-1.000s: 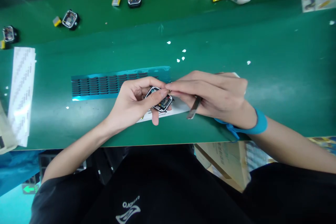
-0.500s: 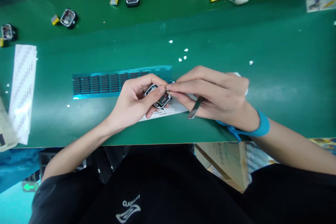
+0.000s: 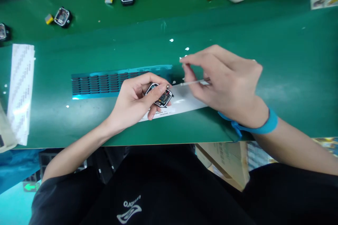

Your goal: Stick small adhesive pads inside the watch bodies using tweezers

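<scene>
Green worktop (image 3: 290, 77) spreads across the view. Thumb and fingers of the left hand (image 3: 136, 96) hold a square, open-faced device (image 3: 164, 99); the right hand (image 3: 228, 79), apart from it, grasps a slim tool (image 3: 188, 83), with a white strip (image 3: 185, 95) below.

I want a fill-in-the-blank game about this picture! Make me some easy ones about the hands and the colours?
1. The right hand holds a thin tool, while the gadget is held by the ____.
2. The colour of the wristband is ____.
3. The lit arrow at the bottom left is coloured ____.
4. Apart from its logo, the shirt is ____.

Missing words: left hand; blue; green; black.
</scene>
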`<action>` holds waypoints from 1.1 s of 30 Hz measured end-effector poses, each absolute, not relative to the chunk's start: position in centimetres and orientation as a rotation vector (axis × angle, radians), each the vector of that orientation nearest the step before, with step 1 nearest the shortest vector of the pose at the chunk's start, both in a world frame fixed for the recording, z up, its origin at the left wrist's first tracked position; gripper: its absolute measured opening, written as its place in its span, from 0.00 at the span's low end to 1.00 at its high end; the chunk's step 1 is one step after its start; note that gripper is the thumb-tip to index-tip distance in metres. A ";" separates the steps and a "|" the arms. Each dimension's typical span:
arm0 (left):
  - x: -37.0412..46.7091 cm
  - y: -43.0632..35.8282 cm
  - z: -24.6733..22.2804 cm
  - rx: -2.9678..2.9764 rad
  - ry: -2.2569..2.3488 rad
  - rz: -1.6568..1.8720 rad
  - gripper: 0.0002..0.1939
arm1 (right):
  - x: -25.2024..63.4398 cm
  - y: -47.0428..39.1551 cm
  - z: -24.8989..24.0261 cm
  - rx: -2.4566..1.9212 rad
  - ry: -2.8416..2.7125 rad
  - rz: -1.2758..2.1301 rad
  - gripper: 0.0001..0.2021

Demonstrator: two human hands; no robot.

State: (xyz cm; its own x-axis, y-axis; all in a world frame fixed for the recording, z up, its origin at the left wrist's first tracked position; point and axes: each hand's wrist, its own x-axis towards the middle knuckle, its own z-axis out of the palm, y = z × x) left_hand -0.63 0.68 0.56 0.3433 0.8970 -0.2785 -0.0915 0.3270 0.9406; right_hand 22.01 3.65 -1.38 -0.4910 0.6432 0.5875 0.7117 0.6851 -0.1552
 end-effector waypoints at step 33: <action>0.7 -1.2 -0.5 1.348 1.111 1.113 0.14 | 21.5 1.7 -1.2 -0.791 -2.278 0.359 0.12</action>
